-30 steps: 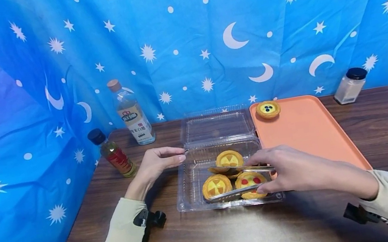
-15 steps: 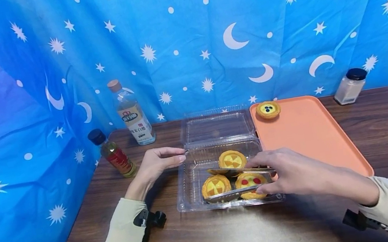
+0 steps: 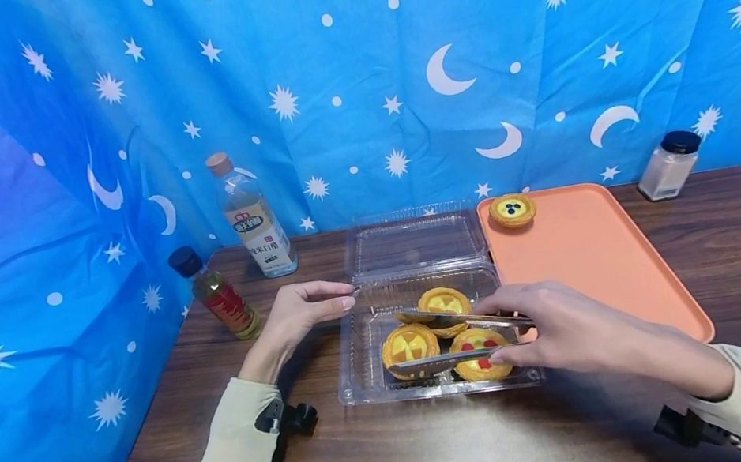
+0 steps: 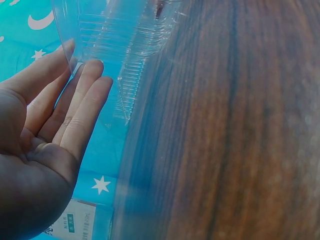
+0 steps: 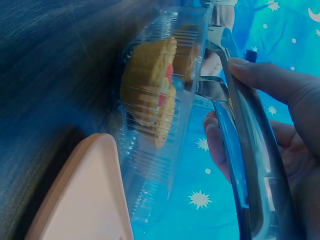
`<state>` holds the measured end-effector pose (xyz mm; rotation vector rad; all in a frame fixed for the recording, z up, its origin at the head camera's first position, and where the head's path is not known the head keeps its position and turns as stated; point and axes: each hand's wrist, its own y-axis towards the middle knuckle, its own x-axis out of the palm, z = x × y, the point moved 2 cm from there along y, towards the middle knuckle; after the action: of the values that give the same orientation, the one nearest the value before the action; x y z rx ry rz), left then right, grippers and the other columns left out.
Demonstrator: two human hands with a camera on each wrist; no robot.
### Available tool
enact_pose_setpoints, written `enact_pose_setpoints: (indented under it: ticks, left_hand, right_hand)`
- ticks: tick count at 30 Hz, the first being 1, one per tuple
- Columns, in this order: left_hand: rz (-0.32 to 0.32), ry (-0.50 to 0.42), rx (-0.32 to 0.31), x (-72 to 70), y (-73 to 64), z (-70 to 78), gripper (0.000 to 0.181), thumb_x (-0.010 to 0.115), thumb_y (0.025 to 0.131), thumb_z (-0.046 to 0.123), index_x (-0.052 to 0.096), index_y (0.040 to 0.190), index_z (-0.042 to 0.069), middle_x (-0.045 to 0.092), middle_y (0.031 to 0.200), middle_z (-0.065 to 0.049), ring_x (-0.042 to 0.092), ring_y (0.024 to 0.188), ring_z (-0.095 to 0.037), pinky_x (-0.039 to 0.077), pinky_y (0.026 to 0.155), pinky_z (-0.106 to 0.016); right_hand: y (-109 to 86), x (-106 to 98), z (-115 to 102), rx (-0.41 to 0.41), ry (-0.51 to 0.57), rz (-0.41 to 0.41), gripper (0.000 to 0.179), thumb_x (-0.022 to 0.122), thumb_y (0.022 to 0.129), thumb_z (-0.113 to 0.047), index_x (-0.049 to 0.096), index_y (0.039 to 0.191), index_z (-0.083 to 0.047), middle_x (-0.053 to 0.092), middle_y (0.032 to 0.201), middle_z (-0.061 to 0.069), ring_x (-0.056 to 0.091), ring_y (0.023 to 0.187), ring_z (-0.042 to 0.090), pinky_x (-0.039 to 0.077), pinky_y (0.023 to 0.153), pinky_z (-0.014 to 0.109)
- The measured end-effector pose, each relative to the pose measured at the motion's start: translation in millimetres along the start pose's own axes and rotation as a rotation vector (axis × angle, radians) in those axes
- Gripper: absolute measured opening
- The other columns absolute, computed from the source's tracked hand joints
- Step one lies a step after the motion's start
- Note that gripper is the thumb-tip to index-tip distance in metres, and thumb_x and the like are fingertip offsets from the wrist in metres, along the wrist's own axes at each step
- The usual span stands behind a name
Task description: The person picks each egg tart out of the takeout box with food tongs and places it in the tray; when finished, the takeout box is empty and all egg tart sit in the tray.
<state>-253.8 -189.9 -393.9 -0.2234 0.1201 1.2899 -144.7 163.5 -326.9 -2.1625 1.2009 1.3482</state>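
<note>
Clear plastic, ribbed and hinged, forms the open box (image 3: 366, 355); left of it stand two bottles (image 3: 255, 220). At the box's left edge, the left hand (image 3: 303, 309) pinches its rim between thumb and fingers. Inside the box, tongs (image 3: 433, 363) straddle the leftmost tart (image 3: 407, 340) (crimped crust, wedge-shaped topping), slightly higher than half a second ago, which suggests a firm hold. Above its right side, the right hand (image 3: 559, 315) grips those smooth metal tongs. Right of the box lies an orange, round-cornered tray (image 3: 581, 247).

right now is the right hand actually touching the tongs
Touching: the right wrist view shows the right hand gripping the tongs, its thumb pressed against the metal.
</note>
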Motion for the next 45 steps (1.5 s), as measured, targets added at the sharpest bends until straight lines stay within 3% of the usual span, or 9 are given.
enact_pose_setpoints:
  ticks: [3, 10, 15, 18, 23, 40, 45]
  left_hand:
    - [0.000, 0.008, 0.000, 0.1, 0.0, 0.4, 0.029, 0.085, 0.093, 0.014, 0.079, 0.119, 0.002, 0.076, 0.122, -0.013, 0.076, 0.105, -0.024, 0.061, 0.096, -0.037]
    - [0.003, 0.019, -0.004, -0.1, -0.1, 0.4, 0.029, 0.086, 0.093, 0.017, 0.080, 0.119, 0.004, 0.077, 0.121, -0.012, 0.076, 0.105, -0.023, 0.061, 0.096, -0.038]
    - [-0.001, 0.009, -0.004, -0.3, -1.1, 0.5, 0.030, 0.085, 0.093, 0.016, 0.079, 0.119, 0.003, 0.076, 0.121, -0.013, 0.076, 0.105, -0.023, 0.061, 0.097, -0.039]
    - [-0.004, 0.011, -0.003, -0.2, -1.9, 0.7, 0.030, 0.085, 0.094, 0.017, 0.079, 0.120, 0.003, 0.076, 0.121, -0.013, 0.076, 0.106, -0.023, 0.061, 0.097, -0.039]
    - [-0.007, -0.003, -0.001, -0.2, -2.4, 0.8, 0.029, 0.084, 0.094, 0.015, 0.079, 0.120, 0.002, 0.076, 0.121, -0.014, 0.076, 0.105, -0.023, 0.061, 0.096, -0.038]
    - [-0.012, -0.008, 0.001, 0.1, -2.7, 1.6, 0.029, 0.084, 0.094, 0.014, 0.079, 0.120, 0.002, 0.076, 0.121, -0.014, 0.076, 0.107, -0.024, 0.060, 0.098, -0.039]
    - [-0.012, -0.027, 0.006, 0.1, -2.0, 0.5, 0.029, 0.084, 0.094, 0.012, 0.078, 0.120, 0.000, 0.076, 0.120, -0.015, 0.076, 0.105, -0.024, 0.061, 0.096, -0.038]
  right_hand:
    - [-2.5, -4, 0, 0.022, 0.013, 0.011, 0.050, 0.089, 0.089, -0.028, 0.072, 0.132, -0.010, 0.067, 0.097, -0.009, 0.057, 0.078, 0.008, 0.049, 0.064, 0.027]
    - [-5.2, -10, 2, -0.006, -0.004, 0.090, 0.045, 0.089, 0.089, -0.023, 0.072, 0.128, -0.009, 0.055, 0.080, -0.016, 0.054, 0.070, 0.003, 0.045, 0.063, 0.026]
    - [-8.7, -14, 5, -0.008, -0.031, 0.150, 0.047, 0.091, 0.087, -0.026, 0.074, 0.129, -0.011, 0.073, 0.103, -0.008, 0.060, 0.082, 0.008, 0.050, 0.067, 0.030]
    - [-11.3, -18, 8, -0.001, -0.046, 0.177, 0.050, 0.091, 0.087, -0.026, 0.073, 0.130, -0.011, 0.075, 0.119, 0.000, 0.063, 0.083, 0.007, 0.054, 0.067, 0.030]
    - [-15.1, -26, 13, 0.042, -0.040, 0.211, 0.050, 0.091, 0.086, -0.022, 0.073, 0.131, -0.009, 0.075, 0.118, 0.002, 0.061, 0.077, 0.004, 0.057, 0.065, 0.029]
    - [-28.9, -48, 42, 0.212, -0.022, 0.329, 0.049, 0.089, 0.090, -0.027, 0.072, 0.132, -0.009, 0.075, 0.102, -0.001, 0.065, 0.080, 0.016, 0.053, 0.062, 0.028]
    - [-31.5, -52, 53, 0.242, -0.036, 0.364, 0.051, 0.090, 0.089, -0.029, 0.072, 0.132, -0.009, 0.075, 0.105, 0.004, 0.067, 0.086, 0.022, 0.052, 0.062, 0.029]
